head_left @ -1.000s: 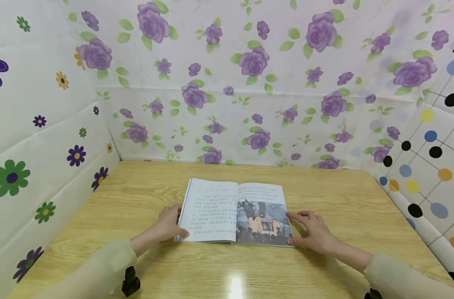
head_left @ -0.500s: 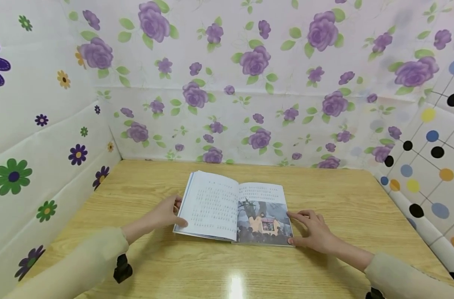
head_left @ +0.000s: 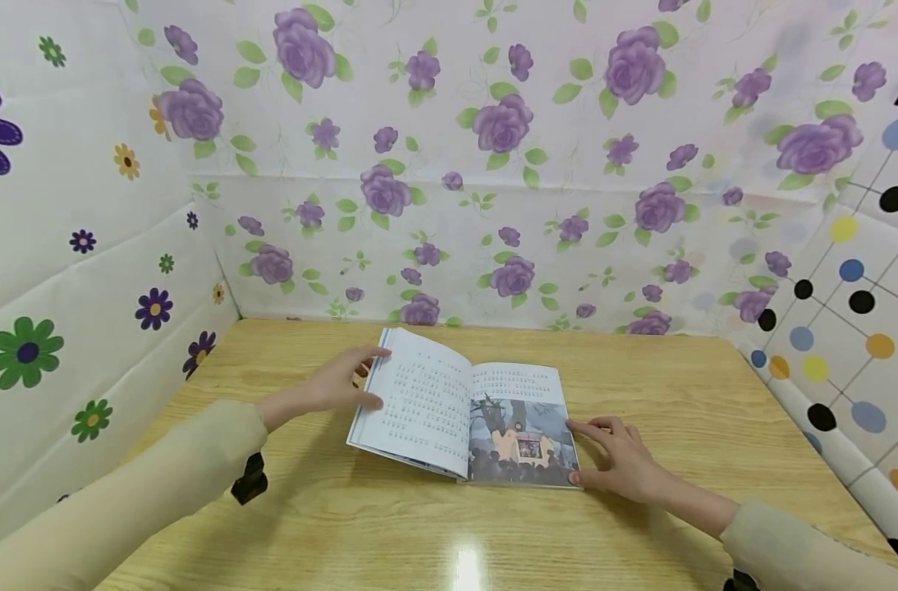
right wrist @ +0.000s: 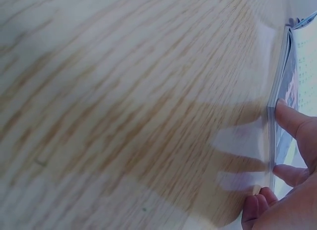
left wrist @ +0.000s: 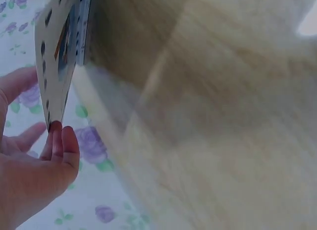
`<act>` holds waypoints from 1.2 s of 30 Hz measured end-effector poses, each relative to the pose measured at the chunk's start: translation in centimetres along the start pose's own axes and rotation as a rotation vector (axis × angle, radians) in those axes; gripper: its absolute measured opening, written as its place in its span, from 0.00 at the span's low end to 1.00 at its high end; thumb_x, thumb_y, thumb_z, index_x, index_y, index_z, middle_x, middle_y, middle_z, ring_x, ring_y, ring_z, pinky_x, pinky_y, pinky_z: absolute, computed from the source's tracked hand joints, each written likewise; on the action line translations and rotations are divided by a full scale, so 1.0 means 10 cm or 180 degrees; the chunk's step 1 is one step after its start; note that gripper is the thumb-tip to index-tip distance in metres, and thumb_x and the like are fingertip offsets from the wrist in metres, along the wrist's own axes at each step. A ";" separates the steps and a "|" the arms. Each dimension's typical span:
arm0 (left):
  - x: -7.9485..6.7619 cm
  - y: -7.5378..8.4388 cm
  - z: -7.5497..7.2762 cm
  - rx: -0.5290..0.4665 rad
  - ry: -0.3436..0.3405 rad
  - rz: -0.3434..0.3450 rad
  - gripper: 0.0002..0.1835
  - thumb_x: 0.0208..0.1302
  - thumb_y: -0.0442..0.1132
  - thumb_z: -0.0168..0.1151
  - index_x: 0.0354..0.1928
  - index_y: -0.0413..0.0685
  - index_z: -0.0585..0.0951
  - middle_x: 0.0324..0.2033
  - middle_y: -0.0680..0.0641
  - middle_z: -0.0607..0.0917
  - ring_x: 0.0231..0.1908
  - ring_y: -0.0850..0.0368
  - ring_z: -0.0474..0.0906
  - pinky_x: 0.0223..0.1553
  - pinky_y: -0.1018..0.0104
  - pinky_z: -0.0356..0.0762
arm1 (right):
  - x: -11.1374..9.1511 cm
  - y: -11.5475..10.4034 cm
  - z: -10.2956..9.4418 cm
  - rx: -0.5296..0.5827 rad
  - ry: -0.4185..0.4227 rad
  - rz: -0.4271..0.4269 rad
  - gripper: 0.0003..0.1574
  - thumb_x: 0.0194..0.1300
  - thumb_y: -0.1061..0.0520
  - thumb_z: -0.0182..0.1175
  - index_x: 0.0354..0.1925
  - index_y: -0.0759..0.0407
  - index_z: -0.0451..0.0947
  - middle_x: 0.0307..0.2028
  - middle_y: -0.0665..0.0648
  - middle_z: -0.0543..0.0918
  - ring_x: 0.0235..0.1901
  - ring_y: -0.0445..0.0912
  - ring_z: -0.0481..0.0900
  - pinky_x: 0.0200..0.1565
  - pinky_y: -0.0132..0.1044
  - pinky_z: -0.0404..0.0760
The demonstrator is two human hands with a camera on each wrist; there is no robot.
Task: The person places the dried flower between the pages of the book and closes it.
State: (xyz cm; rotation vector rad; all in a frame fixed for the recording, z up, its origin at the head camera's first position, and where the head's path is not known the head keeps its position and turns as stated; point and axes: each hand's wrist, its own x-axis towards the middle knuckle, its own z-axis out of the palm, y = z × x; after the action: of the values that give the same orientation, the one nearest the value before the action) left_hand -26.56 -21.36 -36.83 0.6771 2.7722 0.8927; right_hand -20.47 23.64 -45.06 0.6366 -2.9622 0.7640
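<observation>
An open book lies on the wooden table, text on its left page and a picture of bare trees on its right page. Its left half is raised and tilted, and pages beneath show in the left wrist view. My left hand grips the outer edge of that half, thumb on the page and other fingers partly hidden behind. At the book's right edge, my right hand rests with thumb and forefinger touching the flat half. The right wrist view shows its other fingers bent beside the edge.
The wooden table runs back to a cloth with purple roses. Flowered cloth stands at the left and dotted cloth at the right. Each forearm wears a dark wrist device.
My left hand has moved up and away along the book's left edge, and the left half has risen from nearly flat to a tilt. The right hand stays where it was.
</observation>
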 end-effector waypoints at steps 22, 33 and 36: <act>0.55 0.49 -0.45 0.0671 -0.0522 0.0910 0.20 0.70 0.28 0.45 0.59 0.41 0.79 0.53 0.38 0.76 0.54 0.42 0.71 0.55 0.49 0.75 | -0.03 0.03 0.00 0.0088 0.0009 -0.0074 0.48 0.54 0.40 0.73 0.68 0.53 0.70 0.60 0.68 0.69 0.54 0.62 0.65 0.45 0.51 0.68; 0.93 0.68 -0.31 0.0985 0.0026 0.1584 0.07 0.70 0.31 0.58 0.42 0.48 0.84 0.38 0.45 0.77 0.39 0.54 0.75 0.44 0.62 0.81 | -0.02 0.05 0.02 0.0128 0.0019 -0.0099 0.48 0.54 0.39 0.72 0.69 0.53 0.70 0.61 0.68 0.69 0.54 0.61 0.64 0.46 0.48 0.66; 1.02 0.73 -0.27 0.0943 0.0064 0.1587 0.06 0.71 0.34 0.58 0.41 0.51 0.83 0.42 0.46 0.75 0.42 0.53 0.73 0.44 0.61 0.78 | -0.01 0.06 0.03 0.0123 0.0016 -0.0081 0.48 0.55 0.39 0.72 0.69 0.52 0.69 0.61 0.68 0.69 0.54 0.61 0.64 0.46 0.48 0.66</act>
State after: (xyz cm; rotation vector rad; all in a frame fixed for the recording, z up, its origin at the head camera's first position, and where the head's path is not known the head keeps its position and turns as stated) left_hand -33.60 -12.76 -30.42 1.4592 2.8249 0.5524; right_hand -20.62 24.04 -45.62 0.6722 -2.9356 0.8216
